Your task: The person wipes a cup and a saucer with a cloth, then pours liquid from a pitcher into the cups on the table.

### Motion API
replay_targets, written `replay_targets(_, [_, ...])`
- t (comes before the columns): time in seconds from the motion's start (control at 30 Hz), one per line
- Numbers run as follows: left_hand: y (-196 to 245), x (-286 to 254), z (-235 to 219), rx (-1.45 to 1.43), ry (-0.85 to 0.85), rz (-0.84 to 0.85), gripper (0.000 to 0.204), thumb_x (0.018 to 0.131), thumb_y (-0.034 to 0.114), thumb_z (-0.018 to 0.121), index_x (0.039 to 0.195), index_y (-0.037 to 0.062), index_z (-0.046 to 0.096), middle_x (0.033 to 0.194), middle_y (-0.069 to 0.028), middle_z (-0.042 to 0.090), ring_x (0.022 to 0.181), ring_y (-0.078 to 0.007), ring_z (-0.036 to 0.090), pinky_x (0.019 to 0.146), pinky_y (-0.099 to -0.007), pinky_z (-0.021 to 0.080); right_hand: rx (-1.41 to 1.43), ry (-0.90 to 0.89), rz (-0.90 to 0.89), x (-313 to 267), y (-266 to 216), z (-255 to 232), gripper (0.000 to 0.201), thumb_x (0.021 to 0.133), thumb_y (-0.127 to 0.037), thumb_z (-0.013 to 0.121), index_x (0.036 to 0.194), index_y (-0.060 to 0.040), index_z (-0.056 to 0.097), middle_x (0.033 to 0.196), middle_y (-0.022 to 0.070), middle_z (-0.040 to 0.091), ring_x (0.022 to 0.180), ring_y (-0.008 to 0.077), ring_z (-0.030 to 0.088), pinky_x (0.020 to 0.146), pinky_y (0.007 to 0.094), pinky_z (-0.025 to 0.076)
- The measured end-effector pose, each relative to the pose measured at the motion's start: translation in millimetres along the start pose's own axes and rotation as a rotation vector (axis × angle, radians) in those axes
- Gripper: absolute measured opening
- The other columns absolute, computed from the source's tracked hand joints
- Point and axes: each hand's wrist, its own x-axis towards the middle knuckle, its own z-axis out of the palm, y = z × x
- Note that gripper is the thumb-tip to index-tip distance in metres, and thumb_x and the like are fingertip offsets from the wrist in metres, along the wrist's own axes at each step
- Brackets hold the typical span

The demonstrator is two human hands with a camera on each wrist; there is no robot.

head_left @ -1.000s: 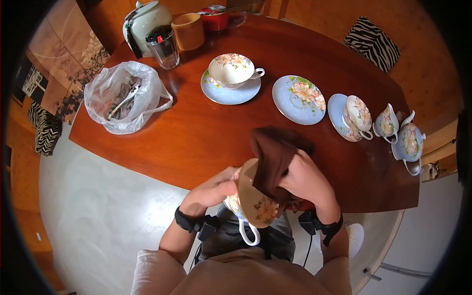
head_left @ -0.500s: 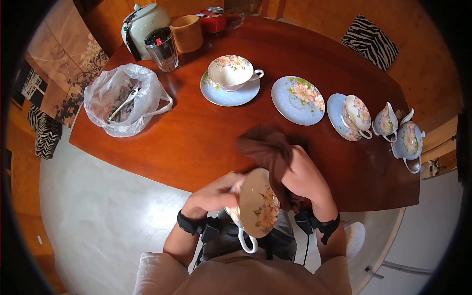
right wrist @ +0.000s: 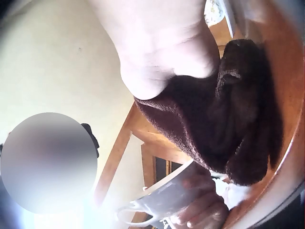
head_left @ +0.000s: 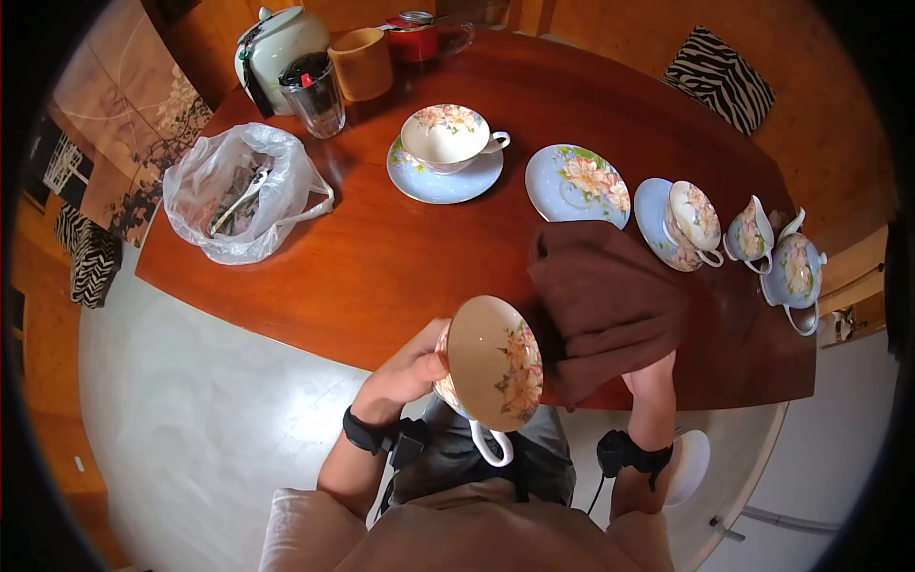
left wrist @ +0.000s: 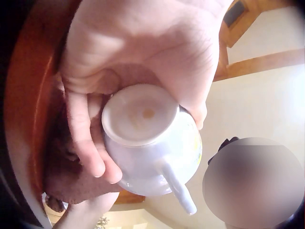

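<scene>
A floral teacup (head_left: 481, 357) is held by my left hand (head_left: 405, 374) over the table's front edge, its mouth tipped up toward the head camera and its handle pointing down at my lap. In the left wrist view the cup's pale foot (left wrist: 138, 117) faces the palm, with fingers (left wrist: 83, 138) along one side and the thumb side on the other. A brown cloth (head_left: 610, 300) drapes over my right hand (head_left: 653, 389), just right of the cup. The cloth hides the right fingers in the head and right wrist views, so I cannot tell how they lie.
Behind the cloth stand a bare saucer (head_left: 562, 176), a teacup on its saucer (head_left: 653, 214), a creamer (head_left: 748, 236) and a teapot (head_left: 794, 272). Another teacup (head_left: 443, 141) sits mid-table. Leftward are a plastic bag (head_left: 248, 195), a glass (head_left: 315, 105) and a lidded jar (head_left: 286, 48).
My right hand and the cloth have moved right, away from the cup's mouth, and the cloth has spread out. The cup has turned to face the head camera more and has risen slightly.
</scene>
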Motion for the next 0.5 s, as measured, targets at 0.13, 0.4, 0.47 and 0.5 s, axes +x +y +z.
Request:
replay_targets(0.13, [-0.6, 0.4, 4.1, -0.058, 0.039, 0.027, 0.094, 0.079, 0.073, 0.069, 0.128, -0.0068, 0.056, 0.119, -0.0102, 0.066, 0.109, -0.0162, 0.063, 0.092, -0.0314, 0.052, -0.091, -0.064, -0.337, 5.8, -2.3, -6.1, 0.047, 0.085, 0.003, 0.067, 0.129, 0.0144, 0.056, 0.125, 0.0089, 0.063, 0.106, 0.0123, 0.06, 0.096, 0.0253, 0.049])
replay_targets(0.4, [-5.6, 2.3, -1.6, -0.065, 0.02, -0.017, 0.081, 0.085, 0.064, 0.067, 0.127, -0.0049, 0.058, 0.118, -0.008, 0.067, 0.107, -0.0148, 0.063, 0.091, -0.0296, 0.051, -0.737, -0.16, -0.583, -29.9, -9.6, 15.4, 0.054, 0.081, -0.012, 0.074, 0.128, 0.0112, 0.059, 0.128, 0.0235, 0.063, 0.115, 0.0326, 0.063, 0.101, 0.0395, 0.049])
replay_targets(0.47, [-6.1, 2.8, -3.6, -0.041, 0.01, -0.029, 0.079, 0.087, 0.063, 0.066, 0.126, -0.0046, 0.059, 0.118, -0.0073, 0.066, 0.106, -0.014, 0.062, 0.09, -0.0288, 0.051, -0.649, -0.315, -0.321, -37.4, 7.0, 12.4, 0.051, 0.082, -0.015, 0.072, 0.128, 0.0036, 0.061, 0.13, 0.02, 0.062, 0.118, 0.0339, 0.061, 0.103, 0.0404, 0.048])
replay_targets(0.5, [-6.3, 3.6, -3.7, -0.035, 0.006, -0.025, 0.078, 0.087, 0.063, 0.066, 0.126, -0.0045, 0.059, 0.118, -0.0071, 0.066, 0.106, -0.0137, 0.062, 0.09, -0.0285, 0.051, -0.541, -0.382, -0.114, -42.2, 19.5, 9.6, 0.052, 0.081, -0.015, 0.071, 0.13, -0.002, 0.062, 0.133, 0.0166, 0.062, 0.122, 0.0338, 0.059, 0.107, 0.0403, 0.047])
